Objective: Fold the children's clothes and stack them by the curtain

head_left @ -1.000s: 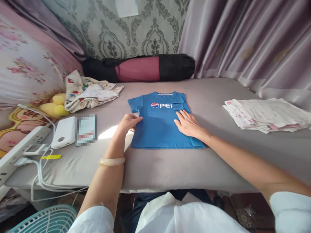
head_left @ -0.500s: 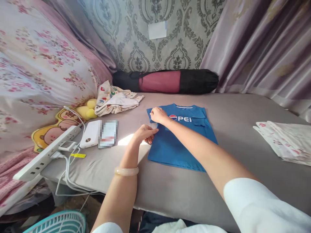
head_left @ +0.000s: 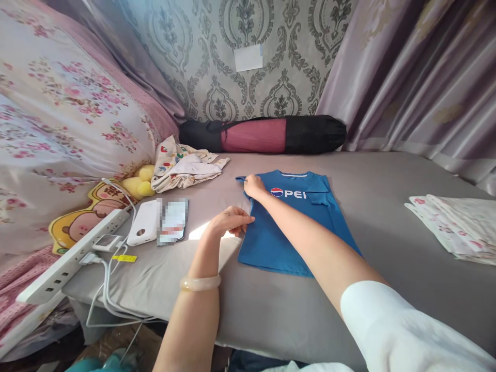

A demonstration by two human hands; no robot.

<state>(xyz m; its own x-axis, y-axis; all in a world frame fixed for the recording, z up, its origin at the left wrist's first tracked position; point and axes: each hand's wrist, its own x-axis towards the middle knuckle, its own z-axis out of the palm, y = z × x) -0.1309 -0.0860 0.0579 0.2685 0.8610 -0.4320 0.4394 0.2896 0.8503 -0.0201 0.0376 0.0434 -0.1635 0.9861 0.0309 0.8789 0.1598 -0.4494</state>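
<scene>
Blue T-shirt (head_left: 269, 245) lies spread on grey sheet (head_left: 271, 315), sleeve at right (head_left: 318, 195) folded onto chest. Your right hand (head_left: 253, 186) pinches sleeve at left (head_left: 241, 179); your left hand (head_left: 231, 221) appears to pinch side edge. Cloth looks light, soft, limp, hardly fragile; should crease easily. Best hold: sleeve and side edge, both layers together.

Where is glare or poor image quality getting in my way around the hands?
Head view: sunlight washes out a patch of the gray sheet beside the left hand; head view: pixelation hides the flat item by the white power bank; head view: the right hand and blue T-shirt look fairly sharp.
</scene>
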